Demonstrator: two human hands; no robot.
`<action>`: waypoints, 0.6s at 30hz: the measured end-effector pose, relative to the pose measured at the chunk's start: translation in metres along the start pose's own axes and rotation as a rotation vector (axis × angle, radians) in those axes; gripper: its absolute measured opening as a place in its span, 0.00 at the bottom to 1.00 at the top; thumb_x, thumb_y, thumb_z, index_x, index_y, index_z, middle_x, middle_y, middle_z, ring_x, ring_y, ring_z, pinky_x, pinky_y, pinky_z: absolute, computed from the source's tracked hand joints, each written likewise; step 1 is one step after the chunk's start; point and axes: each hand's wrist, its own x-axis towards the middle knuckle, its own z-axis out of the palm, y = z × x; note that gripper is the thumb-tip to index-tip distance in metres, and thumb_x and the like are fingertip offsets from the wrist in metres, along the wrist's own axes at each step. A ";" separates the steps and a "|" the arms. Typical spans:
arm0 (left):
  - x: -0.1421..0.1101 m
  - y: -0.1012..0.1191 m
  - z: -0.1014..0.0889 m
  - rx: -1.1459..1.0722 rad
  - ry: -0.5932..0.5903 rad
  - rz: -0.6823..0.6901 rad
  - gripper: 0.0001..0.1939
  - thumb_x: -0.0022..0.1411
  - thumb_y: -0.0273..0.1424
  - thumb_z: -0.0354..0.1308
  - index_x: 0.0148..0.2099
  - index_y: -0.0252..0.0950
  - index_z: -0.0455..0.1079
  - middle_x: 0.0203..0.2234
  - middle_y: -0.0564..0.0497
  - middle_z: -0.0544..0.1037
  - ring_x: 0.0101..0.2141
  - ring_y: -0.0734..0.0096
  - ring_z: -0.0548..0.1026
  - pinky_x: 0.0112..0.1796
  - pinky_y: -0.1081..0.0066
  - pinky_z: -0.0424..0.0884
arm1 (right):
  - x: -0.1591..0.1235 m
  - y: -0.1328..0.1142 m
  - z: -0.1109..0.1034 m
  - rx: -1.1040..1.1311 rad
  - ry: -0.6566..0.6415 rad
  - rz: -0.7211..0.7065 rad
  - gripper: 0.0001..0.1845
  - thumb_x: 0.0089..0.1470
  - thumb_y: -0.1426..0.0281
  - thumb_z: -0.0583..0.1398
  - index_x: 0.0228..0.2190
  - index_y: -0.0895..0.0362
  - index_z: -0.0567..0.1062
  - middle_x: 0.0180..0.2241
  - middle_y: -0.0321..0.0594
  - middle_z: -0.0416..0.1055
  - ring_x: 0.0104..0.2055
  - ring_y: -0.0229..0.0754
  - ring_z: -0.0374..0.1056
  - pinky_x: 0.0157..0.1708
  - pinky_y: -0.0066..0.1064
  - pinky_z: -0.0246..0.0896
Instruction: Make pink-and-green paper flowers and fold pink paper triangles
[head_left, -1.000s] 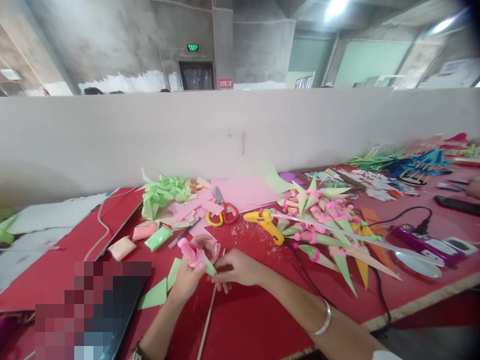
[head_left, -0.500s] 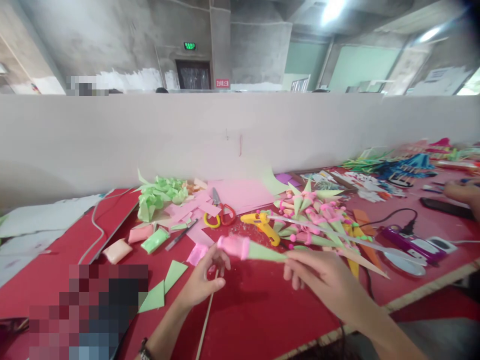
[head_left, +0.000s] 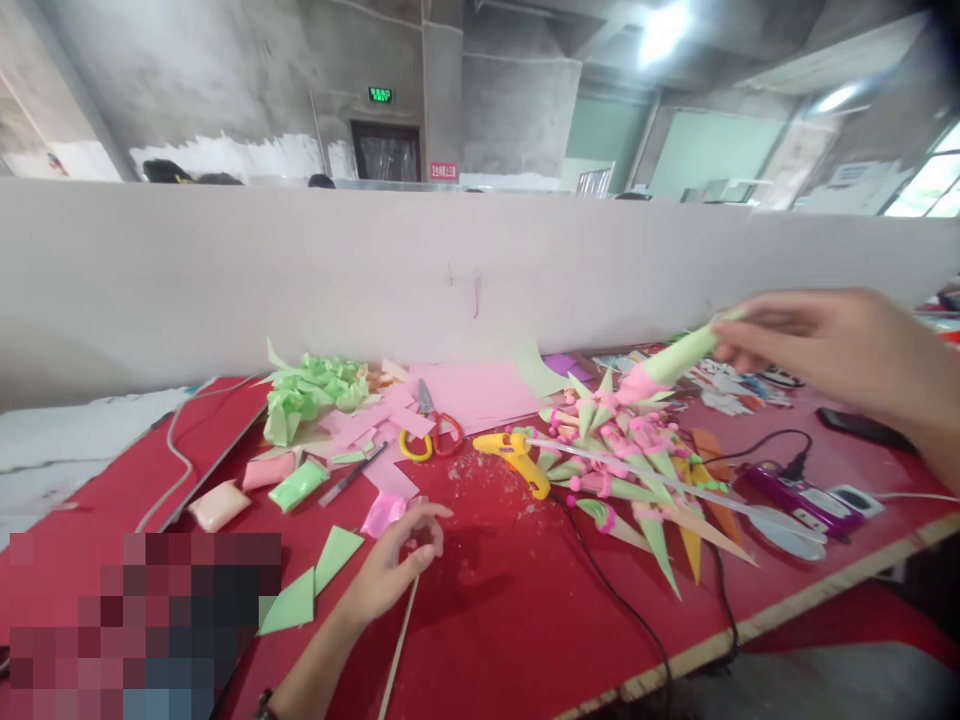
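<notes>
the right hand (head_left: 810, 335) pinches a green-and-pink cone (head_left: 671, 362) over the pile (head_left: 637, 440); the left hand (head_left: 401, 560), half-curled, holds nothing visible.

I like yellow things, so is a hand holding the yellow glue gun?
No, the glue gun lies on the table, untouched.

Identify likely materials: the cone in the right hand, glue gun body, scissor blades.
Cone: probably matte paper; crisp, smooth-sided taper.
Glue gun body: likely molded plastic; uniform yellow, rounded shell.
Scissors, blades: metal, probably steel; grey, slightly shiny.
</notes>
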 end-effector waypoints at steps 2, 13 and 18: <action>0.001 -0.002 -0.002 -0.072 0.032 0.014 0.20 0.58 0.44 0.45 0.46 0.36 0.61 0.27 0.52 0.65 0.27 0.73 0.62 0.31 0.71 0.58 | 0.019 -0.005 0.018 0.028 -0.156 0.088 0.13 0.48 0.60 0.55 0.25 0.57 0.72 0.16 0.35 0.66 0.16 0.31 0.57 0.16 0.24 0.48; 0.002 -0.012 -0.008 -0.188 0.130 0.028 0.19 0.59 0.42 0.43 0.44 0.33 0.62 0.25 0.51 0.66 0.26 0.73 0.62 0.29 0.71 0.57 | 0.040 0.041 0.111 -0.040 -0.300 -0.140 0.12 0.47 0.64 0.53 0.22 0.57 0.71 0.17 0.35 0.66 0.20 0.35 0.61 0.22 0.25 0.49; 0.003 -0.010 -0.006 -0.201 0.112 0.009 0.19 0.58 0.42 0.45 0.42 0.33 0.64 0.25 0.51 0.65 0.25 0.73 0.62 0.28 0.71 0.58 | 0.039 0.040 0.106 -0.100 -0.286 -0.220 0.13 0.47 0.63 0.52 0.22 0.57 0.72 0.17 0.35 0.68 0.20 0.35 0.61 0.22 0.25 0.49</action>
